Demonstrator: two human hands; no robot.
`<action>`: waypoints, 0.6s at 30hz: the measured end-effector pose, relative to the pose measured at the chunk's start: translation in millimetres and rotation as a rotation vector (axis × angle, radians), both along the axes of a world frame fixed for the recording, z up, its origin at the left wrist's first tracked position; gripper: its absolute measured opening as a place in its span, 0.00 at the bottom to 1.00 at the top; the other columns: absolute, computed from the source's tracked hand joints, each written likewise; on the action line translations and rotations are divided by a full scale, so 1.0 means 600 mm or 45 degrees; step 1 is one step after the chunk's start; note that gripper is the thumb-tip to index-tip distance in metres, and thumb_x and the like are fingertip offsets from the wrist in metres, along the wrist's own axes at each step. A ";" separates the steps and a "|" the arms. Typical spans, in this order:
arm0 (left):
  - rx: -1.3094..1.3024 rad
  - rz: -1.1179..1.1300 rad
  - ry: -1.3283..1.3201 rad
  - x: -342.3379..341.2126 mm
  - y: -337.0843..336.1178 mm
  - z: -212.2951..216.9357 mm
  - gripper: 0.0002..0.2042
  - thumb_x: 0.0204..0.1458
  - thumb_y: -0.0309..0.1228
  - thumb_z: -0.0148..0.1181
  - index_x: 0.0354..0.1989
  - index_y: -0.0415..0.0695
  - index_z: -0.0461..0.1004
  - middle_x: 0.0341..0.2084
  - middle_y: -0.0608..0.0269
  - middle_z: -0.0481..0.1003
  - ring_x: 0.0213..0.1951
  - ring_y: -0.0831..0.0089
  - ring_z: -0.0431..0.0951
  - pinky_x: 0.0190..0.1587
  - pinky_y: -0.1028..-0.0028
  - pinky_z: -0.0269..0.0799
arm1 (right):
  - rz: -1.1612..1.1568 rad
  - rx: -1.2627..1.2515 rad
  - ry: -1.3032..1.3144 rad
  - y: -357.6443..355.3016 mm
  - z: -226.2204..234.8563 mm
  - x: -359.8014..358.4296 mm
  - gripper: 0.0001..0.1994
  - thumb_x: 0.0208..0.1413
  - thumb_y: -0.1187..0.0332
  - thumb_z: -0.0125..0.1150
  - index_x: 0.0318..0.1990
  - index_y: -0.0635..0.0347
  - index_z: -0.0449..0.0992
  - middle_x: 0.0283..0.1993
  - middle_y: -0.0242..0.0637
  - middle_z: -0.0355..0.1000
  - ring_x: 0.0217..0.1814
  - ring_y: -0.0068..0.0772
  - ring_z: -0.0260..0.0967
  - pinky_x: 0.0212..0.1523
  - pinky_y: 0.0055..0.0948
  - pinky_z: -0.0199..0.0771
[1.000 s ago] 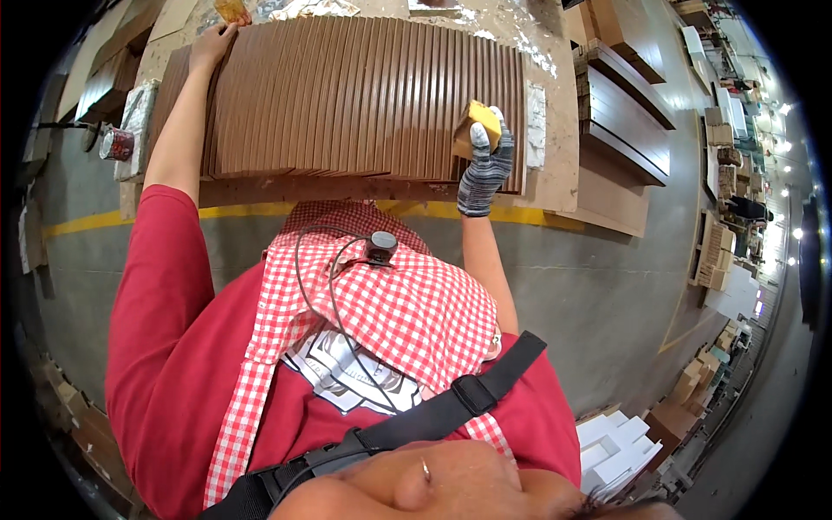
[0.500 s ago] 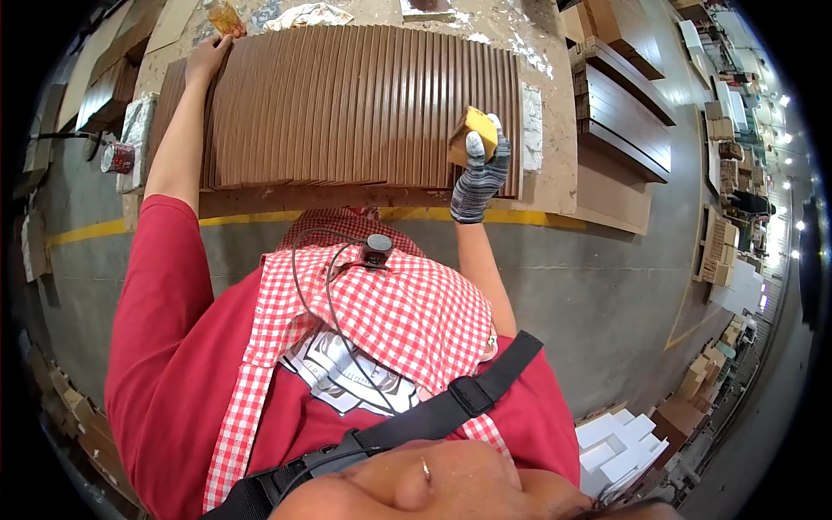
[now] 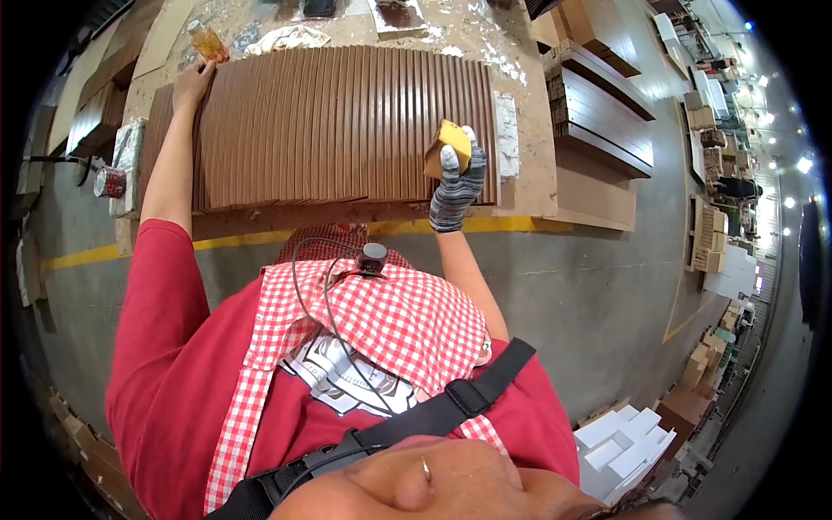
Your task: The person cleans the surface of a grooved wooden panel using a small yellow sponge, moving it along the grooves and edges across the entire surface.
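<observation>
Strips (image 3: 329,130), brown and closely packed, line the workbench (image 3: 536,147); the gloved right hand (image 3: 459,185) clamps a yellow block (image 3: 453,146) over their right part, while the bare left hand (image 3: 191,85) rests at their far left edge near an amber bottle (image 3: 207,42), its grip impossible to tell

Two hands (image 3: 191,87), one glove (image 3: 454,198), one yellow block (image 3: 453,146), one bottle (image 3: 207,42), one white cloth (image 3: 289,40), one red can (image 3: 110,182) and dozens of brown slats (image 3: 334,130) show.
</observation>
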State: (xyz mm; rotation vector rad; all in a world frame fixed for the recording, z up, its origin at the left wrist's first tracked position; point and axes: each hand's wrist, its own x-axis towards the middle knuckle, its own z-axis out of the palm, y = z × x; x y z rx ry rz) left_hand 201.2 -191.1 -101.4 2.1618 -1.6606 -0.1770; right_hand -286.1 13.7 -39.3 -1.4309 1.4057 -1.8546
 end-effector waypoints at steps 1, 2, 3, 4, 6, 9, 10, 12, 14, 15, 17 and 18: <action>-0.012 0.000 0.001 -0.001 0.000 0.001 0.23 0.51 0.53 0.48 0.42 0.47 0.76 0.39 0.50 0.75 0.44 0.53 0.74 0.45 0.61 0.68 | 0.002 0.007 0.006 0.001 -0.001 0.000 0.21 0.54 0.65 0.60 0.53 0.64 0.66 0.48 0.36 0.67 0.50 0.30 0.65 0.53 0.29 0.66; -0.001 -0.013 -0.002 0.001 0.001 0.002 0.23 0.51 0.53 0.48 0.42 0.47 0.76 0.39 0.50 0.75 0.44 0.53 0.74 0.46 0.61 0.68 | 0.004 0.015 0.012 0.002 -0.001 0.000 0.21 0.54 0.65 0.60 0.53 0.64 0.66 0.48 0.36 0.67 0.50 0.30 0.65 0.52 0.29 0.66; 0.011 -0.026 -0.005 0.002 0.001 0.002 0.23 0.51 0.53 0.48 0.42 0.47 0.76 0.39 0.50 0.75 0.44 0.53 0.74 0.46 0.61 0.68 | 0.005 0.004 0.013 0.002 -0.002 0.000 0.21 0.54 0.65 0.60 0.53 0.64 0.66 0.48 0.36 0.67 0.50 0.30 0.65 0.52 0.29 0.66; 0.001 -0.025 -0.002 -0.001 0.004 0.003 0.23 0.51 0.53 0.48 0.42 0.47 0.76 0.39 0.50 0.75 0.44 0.53 0.74 0.46 0.61 0.68 | 0.002 0.015 0.006 0.002 -0.002 0.001 0.20 0.54 0.65 0.60 0.53 0.63 0.66 0.48 0.37 0.67 0.50 0.30 0.65 0.53 0.29 0.66; 0.006 0.006 0.036 -0.006 0.007 0.006 0.23 0.51 0.53 0.48 0.42 0.47 0.76 0.39 0.49 0.75 0.43 0.53 0.74 0.46 0.61 0.68 | 0.012 0.035 0.007 0.002 -0.003 -0.001 0.20 0.54 0.65 0.60 0.52 0.63 0.66 0.49 0.38 0.67 0.51 0.31 0.65 0.53 0.30 0.66; -0.073 0.027 0.069 -0.015 0.008 0.011 0.21 0.51 0.49 0.50 0.37 0.43 0.76 0.34 0.47 0.75 0.39 0.52 0.76 0.40 0.62 0.69 | 0.027 0.067 0.015 -0.001 -0.006 -0.007 0.20 0.54 0.64 0.60 0.52 0.63 0.66 0.50 0.38 0.67 0.51 0.31 0.65 0.54 0.30 0.66; -0.074 0.028 0.070 -0.013 0.009 0.012 0.21 0.51 0.49 0.50 0.37 0.43 0.76 0.34 0.47 0.75 0.39 0.52 0.76 0.40 0.62 0.69 | 0.042 0.072 0.008 0.000 -0.004 -0.005 0.19 0.54 0.65 0.60 0.52 0.63 0.67 0.50 0.38 0.67 0.51 0.31 0.65 0.54 0.29 0.66; 0.009 0.012 0.067 -0.008 0.008 0.016 0.23 0.51 0.53 0.48 0.41 0.47 0.77 0.38 0.50 0.75 0.43 0.53 0.75 0.45 0.60 0.68 | 0.055 0.071 0.019 0.000 -0.004 -0.008 0.19 0.54 0.65 0.59 0.52 0.63 0.66 0.50 0.38 0.67 0.51 0.31 0.64 0.54 0.29 0.66; 0.013 0.031 0.060 -0.012 0.013 0.019 0.23 0.51 0.52 0.48 0.41 0.47 0.77 0.38 0.50 0.75 0.42 0.53 0.75 0.45 0.60 0.68 | 0.072 0.062 0.026 -0.003 -0.004 -0.006 0.19 0.55 0.66 0.59 0.52 0.63 0.66 0.50 0.38 0.67 0.52 0.30 0.64 0.54 0.29 0.65; 0.023 0.049 0.054 -0.014 0.016 0.021 0.22 0.51 0.52 0.48 0.40 0.47 0.77 0.38 0.50 0.75 0.42 0.53 0.75 0.45 0.60 0.68 | 0.086 0.096 -0.032 -0.001 -0.003 -0.005 0.19 0.55 0.66 0.59 0.52 0.63 0.66 0.50 0.38 0.67 0.52 0.31 0.64 0.54 0.29 0.65; 0.017 0.043 0.049 -0.020 0.017 0.024 0.22 0.51 0.52 0.48 0.40 0.47 0.77 0.38 0.50 0.75 0.42 0.53 0.75 0.44 0.60 0.68 | 0.098 0.123 -0.089 0.001 -0.004 -0.006 0.19 0.55 0.66 0.59 0.52 0.63 0.66 0.50 0.38 0.67 0.52 0.31 0.64 0.54 0.29 0.65; 0.016 0.038 0.045 -0.021 0.015 0.025 0.22 0.51 0.52 0.48 0.40 0.47 0.77 0.37 0.50 0.75 0.42 0.52 0.75 0.44 0.60 0.68 | 0.094 0.115 -0.060 0.000 -0.004 -0.007 0.19 0.55 0.66 0.59 0.52 0.63 0.66 0.50 0.38 0.67 0.52 0.31 0.64 0.54 0.29 0.65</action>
